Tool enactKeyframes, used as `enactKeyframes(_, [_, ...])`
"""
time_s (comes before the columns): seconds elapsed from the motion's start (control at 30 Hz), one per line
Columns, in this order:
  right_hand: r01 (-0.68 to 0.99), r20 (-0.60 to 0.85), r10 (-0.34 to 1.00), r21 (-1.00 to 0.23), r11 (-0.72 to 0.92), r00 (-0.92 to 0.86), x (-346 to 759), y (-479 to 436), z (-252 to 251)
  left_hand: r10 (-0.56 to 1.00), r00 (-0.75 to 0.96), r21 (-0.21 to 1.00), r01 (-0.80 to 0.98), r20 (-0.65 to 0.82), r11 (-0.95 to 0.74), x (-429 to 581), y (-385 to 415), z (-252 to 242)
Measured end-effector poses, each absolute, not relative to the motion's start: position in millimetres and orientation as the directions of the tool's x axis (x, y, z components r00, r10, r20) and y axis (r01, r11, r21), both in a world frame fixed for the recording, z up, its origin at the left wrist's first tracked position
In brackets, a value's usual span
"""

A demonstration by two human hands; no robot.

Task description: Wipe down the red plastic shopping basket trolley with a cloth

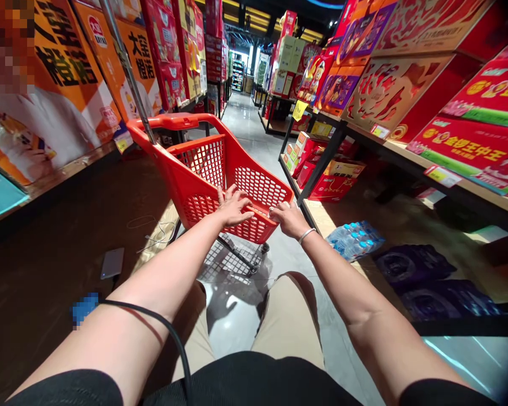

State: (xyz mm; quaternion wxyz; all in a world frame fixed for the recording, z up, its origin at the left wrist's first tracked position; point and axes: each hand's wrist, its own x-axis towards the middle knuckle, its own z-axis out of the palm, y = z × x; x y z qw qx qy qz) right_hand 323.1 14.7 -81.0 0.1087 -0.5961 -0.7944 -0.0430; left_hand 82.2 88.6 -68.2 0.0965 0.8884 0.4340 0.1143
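A red plastic shopping cart [200, 184] with a perforated basket stands in front of me, its near end towards my body. My left hand [235, 207] lies over the near rim, fingers spread and stretched out. At the right corner of that rim is my right hand [288, 219], its fingers bent and closed round the edge. Something small and whitish shows by its fingertips, too unclear to name. A silver bangle [307, 235] circles the right wrist. The basket's inside, where visible, shows bare red plastic.
Shelves with stacked gift boxes [469, 135] line the right side. Below sit a pack of water bottles [355, 239] and dark purple packs [415, 265]. Orange cartons [63, 84] stand left. A metal pole [129, 70] rises by the cart. A black cable [169, 327] crosses my left arm.
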Motion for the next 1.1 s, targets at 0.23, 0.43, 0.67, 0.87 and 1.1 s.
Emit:
enactKeyframes(0.23, [0.961,0.215,0.942,-0.046,0.274,-0.258,316.6,-3.3,-76.9,0.803,0.574,0.295,0.748,0.162,-0.595,83.3,88.3,-75.2])
enactKeyframes(0.43, [0.956,0.243,0.935,-0.070,0.284,-0.260,297.3,2.3,-81.3,0.825,0.553,0.271,0.781,0.119,-0.563,71.0,109.5,-70.6])
enactKeyframes(0.67, [0.893,0.268,0.890,-0.163,0.419,-0.369,276.2,10.5,-86.5,0.682,0.725,0.304,0.630,0.100,-0.715,52.8,91.8,-76.7])
enactKeyframes(0.87, [0.938,0.281,0.909,-0.069,0.340,-0.309,318.5,29.4,-82.7,0.629,0.735,0.377,0.524,0.253,-0.764,33.5,103.0,-93.0])
enactKeyframes(1.1, [0.971,0.315,0.942,-0.164,0.174,-0.115,290.3,31.4,-87.1,0.605,0.729,0.407,0.470,0.322,-0.783,40.2,114.7,-101.8])
